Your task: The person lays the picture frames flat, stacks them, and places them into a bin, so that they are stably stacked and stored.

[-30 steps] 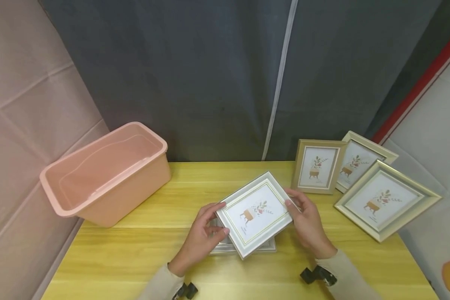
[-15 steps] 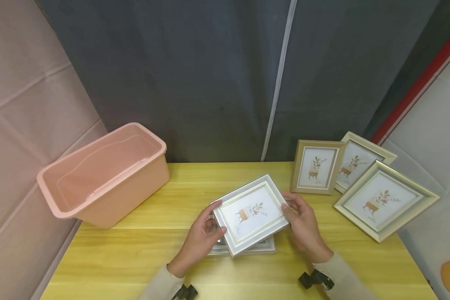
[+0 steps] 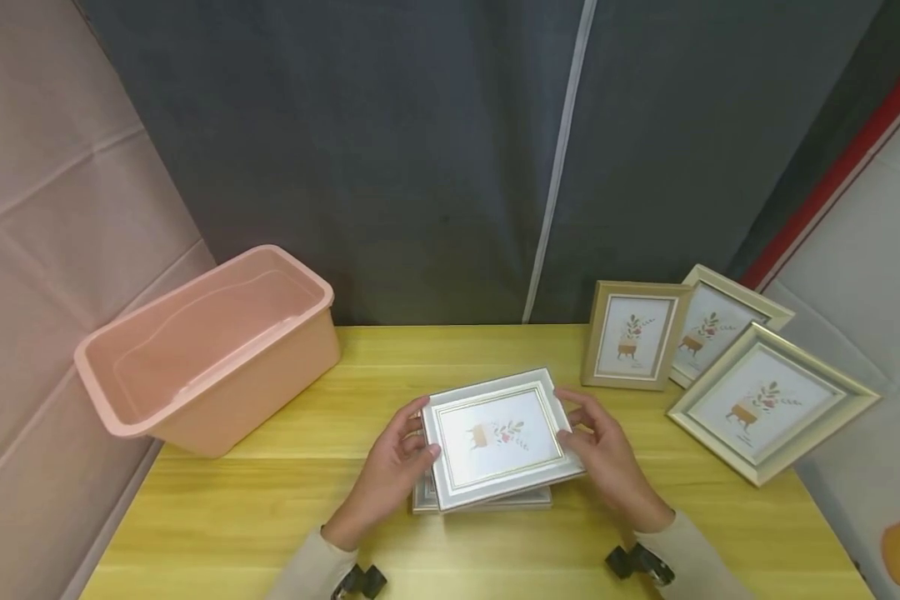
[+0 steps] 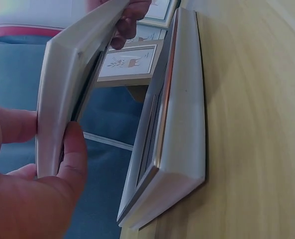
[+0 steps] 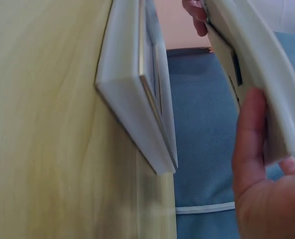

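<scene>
Above the middle of the table, both hands hold a white picture frame [image 3: 495, 437] with a gold inner line and a plant print. My left hand [image 3: 390, 458] pinches its left edge; my right hand [image 3: 607, 458] pinches the right edge. Directly below lies another picture frame [image 3: 528, 501], flat on the table and mostly covered in the head view. The left wrist view shows a gap between the held frame [image 4: 62, 84] and the lower frame [image 4: 184, 99]. In the right wrist view the held frame's back faces the lower frame [image 5: 122, 45].
At the right, a tan frame [image 3: 592, 333], a cream frame [image 3: 742, 288] and a pale gold frame [image 3: 817, 433] stand upright close together. A pink plastic bin [image 3: 255, 367] sits at the left of the wooden table [image 3: 255, 533]. A dark curtain [image 3: 382, 167] hangs behind.
Both hands have turned the held frame clockwise, so its edges lie nearly level with the table's. Its far side has come nearer and lower. The standing frames and bin have stayed put.
</scene>
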A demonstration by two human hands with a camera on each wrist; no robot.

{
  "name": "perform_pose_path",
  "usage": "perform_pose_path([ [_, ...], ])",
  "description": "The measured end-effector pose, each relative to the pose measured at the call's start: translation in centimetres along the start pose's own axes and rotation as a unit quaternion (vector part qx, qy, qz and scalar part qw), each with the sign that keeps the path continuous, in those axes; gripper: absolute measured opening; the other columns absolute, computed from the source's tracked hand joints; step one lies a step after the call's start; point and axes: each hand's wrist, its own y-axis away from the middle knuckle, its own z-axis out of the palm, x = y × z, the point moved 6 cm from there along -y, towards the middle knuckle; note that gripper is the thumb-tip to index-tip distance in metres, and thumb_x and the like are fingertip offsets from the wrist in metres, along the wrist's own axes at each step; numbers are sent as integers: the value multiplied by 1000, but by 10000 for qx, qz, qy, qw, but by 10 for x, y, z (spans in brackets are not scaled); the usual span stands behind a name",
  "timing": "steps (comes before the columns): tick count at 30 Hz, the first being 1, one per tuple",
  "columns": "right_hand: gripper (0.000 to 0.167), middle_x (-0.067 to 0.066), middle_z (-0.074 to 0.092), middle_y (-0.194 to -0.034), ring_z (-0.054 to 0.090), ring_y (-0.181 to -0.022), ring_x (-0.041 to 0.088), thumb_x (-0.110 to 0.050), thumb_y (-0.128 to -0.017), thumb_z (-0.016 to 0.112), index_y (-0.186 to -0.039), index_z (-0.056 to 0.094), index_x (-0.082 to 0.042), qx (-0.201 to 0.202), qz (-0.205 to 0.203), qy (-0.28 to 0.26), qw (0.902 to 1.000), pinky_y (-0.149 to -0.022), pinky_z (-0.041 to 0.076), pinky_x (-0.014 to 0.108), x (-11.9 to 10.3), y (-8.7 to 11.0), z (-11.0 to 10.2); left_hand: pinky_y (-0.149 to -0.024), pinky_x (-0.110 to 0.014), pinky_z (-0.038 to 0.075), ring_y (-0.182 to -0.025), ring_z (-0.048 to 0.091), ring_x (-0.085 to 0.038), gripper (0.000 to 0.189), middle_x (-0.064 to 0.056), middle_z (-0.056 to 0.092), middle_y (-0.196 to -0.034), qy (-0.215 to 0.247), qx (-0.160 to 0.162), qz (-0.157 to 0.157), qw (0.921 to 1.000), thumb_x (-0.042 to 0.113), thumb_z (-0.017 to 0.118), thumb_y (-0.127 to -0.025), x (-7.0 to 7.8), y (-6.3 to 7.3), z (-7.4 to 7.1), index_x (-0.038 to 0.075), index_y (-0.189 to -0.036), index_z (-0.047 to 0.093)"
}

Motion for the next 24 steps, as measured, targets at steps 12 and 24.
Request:
perform_pose_path([
  [12, 51, 23, 69, -106, 68, -78, 13, -5, -104, 64, -153, 53, -14, -497, 27, 396, 9980, -66, 59, 27, 16, 1, 3, -96, -29, 61, -126, 67, -35, 67, -24, 60, -147, -7, 413, -243, 9989, 8, 69, -102, -9, -5, -11, 20, -162, 42],
  [24, 56, 22, 64, -126, 66, -86, 17, -11, -100, 70, -154, 53, -16, -794, 251, 877, 9927, -66, 58, 28, 25, -1, 10, -101, -36, 60, -124, 68, -33, 60, -21, 66, -140, -837, 705, -447, 9930, 17, 70, -103, -24, -8, -20, 18, -159, 50],
])
